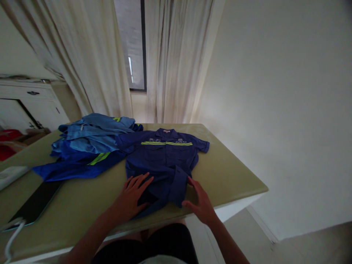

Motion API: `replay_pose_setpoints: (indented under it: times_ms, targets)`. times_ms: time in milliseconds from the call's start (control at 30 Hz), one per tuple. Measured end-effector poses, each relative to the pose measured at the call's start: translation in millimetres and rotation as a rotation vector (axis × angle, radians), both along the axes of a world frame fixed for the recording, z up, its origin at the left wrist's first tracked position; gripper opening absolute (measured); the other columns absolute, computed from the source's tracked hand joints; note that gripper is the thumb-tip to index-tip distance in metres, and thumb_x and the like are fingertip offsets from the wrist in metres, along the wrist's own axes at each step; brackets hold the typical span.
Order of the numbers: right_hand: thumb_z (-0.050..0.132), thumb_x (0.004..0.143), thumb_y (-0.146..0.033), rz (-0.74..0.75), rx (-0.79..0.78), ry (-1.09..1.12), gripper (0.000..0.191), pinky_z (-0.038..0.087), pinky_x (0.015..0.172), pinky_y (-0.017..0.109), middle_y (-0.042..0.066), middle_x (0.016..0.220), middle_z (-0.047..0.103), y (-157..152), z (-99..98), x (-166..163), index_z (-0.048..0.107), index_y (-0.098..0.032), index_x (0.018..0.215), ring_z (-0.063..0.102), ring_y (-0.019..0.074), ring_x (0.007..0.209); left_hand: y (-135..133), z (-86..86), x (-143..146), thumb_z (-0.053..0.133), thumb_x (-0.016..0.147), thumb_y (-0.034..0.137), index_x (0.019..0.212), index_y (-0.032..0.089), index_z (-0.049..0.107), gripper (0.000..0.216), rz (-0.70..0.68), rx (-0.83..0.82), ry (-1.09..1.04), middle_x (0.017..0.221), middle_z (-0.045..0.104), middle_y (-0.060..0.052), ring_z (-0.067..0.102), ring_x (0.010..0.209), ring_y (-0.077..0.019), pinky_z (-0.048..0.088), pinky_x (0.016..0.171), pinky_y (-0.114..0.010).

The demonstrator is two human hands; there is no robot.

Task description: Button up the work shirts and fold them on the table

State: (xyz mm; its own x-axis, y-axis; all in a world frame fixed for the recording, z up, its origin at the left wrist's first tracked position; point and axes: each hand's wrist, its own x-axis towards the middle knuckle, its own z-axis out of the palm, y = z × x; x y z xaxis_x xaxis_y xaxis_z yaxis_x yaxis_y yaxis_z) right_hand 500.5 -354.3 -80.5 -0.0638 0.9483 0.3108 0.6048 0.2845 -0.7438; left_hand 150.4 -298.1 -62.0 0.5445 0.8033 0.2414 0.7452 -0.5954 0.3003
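Two hands: left hand [134, 194] flat on navy work shirt [165, 157], right hand [200, 203] touching its folded hem; both released, grasping nothing.
Handling: probably light, limp; pinch at hem corners.

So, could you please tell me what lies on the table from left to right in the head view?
Dark tablet, pile of blue clothes, dark blue shirt, table's bare right corner.

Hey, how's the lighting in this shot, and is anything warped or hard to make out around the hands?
Head view: dim, soft light with no glare; the navy short-sleeved work shirt with a yellow-green stripe reads very dark, and its folds between the left hand and right hand sink into shadow. Head view: wide-angle distortion leans the cream curtains outward.
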Motion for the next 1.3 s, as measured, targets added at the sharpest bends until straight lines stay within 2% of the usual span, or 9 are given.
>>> replay_pose_setpoints:
  times_ms: [133,333,400,500,667,933,1033,1167,1300]
  targets:
    - [0.082,0.075,-0.049,0.003,0.011,-0.152,0.107,0.031,0.12,0.061,0.018,0.158,0.042,6.5,0.3,-45.7,0.027,-0.023,0.163,0.042,0.0397,0.144,-10.3,-14.5,-22.5,0.048,0.099,0.034,0.133,0.028,0.066,0.039,0.171,-0.057,-0.047,0.135,0.066,-0.009,0.063,0.121,-0.0259,0.05,0.108,-0.046]
    - [0.065,0.092,-0.031,-0.016,0.178,0.039,0.082,0.035,0.121,0.052,0.015,0.158,0.042,31.2,9.5,-86.2,0.024,-0.022,0.163,0.043,0.0294,0.145,-14.3,-14.0,-34.1,0.063,0.092,0.041,0.134,0.029,0.064,0.043,0.091,0.051,-0.069,0.14,0.064,-0.007,0.06,0.126,-0.0279,0.049,0.109,-0.047]
    - [0.071,0.089,-0.035,-0.047,0.204,0.039,0.088,0.033,0.122,0.053,0.015,0.16,0.039,36.7,12.1,-100.5,0.023,-0.023,0.163,0.039,0.0308,0.148,-16.9,-13.5,-33.4,0.054,0.097,0.04,0.117,0.028,0.072,0.03,0.111,0.058,-0.057,0.125,0.071,-0.007,0.067,0.113,-0.0264,0.053,0.1,-0.044]
    - [0.08,0.081,-0.033,-0.053,0.175,-0.001,0.1,0.032,0.123,0.056,0.015,0.165,0.03,45.2,11.9,-117.5,0.023,-0.026,0.163,0.033,0.0341,0.15,-18.3,-10.3,-31.9,0.04,0.103,0.038,0.103,0.024,0.074,0.036,0.191,0.07,-0.108,0.106,0.073,-0.007,0.07,0.095,-0.0234,0.056,0.089,-0.039]
    - [0.07,0.084,-0.017,0.003,0.203,0.016,0.089,0.03,0.125,0.051,0.013,0.17,0.009,56.1,10.3,-117.0,0.028,-0.026,0.161,0.022,0.0309,0.156,-22.2,-11.8,-35.9,0.054,0.098,0.05,0.1,0.025,0.073,0.032,0.178,0.13,-0.15,0.105,0.071,-0.006,0.066,0.1,-0.0231,0.053,0.093,-0.038]
    - [0.06,0.081,-0.005,-0.143,0.289,0.083,0.078,0.039,0.12,0.052,0.013,0.165,0.02,23.7,16.6,-83.2,0.044,-0.027,0.154,0.039,0.0306,0.148,-29.8,-26.6,-43.9,0.043,0.102,0.039,0.096,0.025,0.075,0.035,0.367,0.114,-0.135,0.1,0.071,-0.006,0.065,0.097,-0.0238,0.051,0.095,-0.041]
    - [0.064,0.083,-0.011,-0.233,0.37,0.163,0.066,0.043,0.115,0.057,0.015,0.158,0.035,5.5,10.7,-78.4,0.051,-0.025,0.146,0.043,0.0329,0.144,-31.2,-25.4,-44.4,0.052,0.097,0.048,0.103,0.025,0.075,0.033,0.316,0.08,-0.18,0.106,0.071,-0.006,0.065,0.101,-0.0245,0.052,0.096,-0.04]
    - [0.057,0.096,-0.024,-0.231,0.396,0.383,0.041,0.06,0.093,0.043,0.015,0.143,0.05,4.4,4.9,-78.7,0.055,-0.024,0.137,0.057,0.0263,0.129,-38.5,-22.9,-42.4,0.058,0.092,0.05,0.111,0.028,0.076,0.034,0.243,0.026,-0.178,0.106,0.073,-0.006,0.067,0.099,-0.026,0.052,0.093,-0.041]
    - [0.066,0.091,-0.031,-0.192,0.364,0.244,0.054,0.054,0.103,0.049,0.015,0.141,0.053,20.7,8.0,-88.8,0.051,-0.024,0.142,0.054,0.0287,0.13,-50.3,-15.1,-36.4,0.05,0.093,0.053,0.097,0.022,0.077,0.041,0.445,0.013,-0.461,0.097,0.076,-0.007,0.069,0.09,-0.024,0.054,0.088,-0.037]
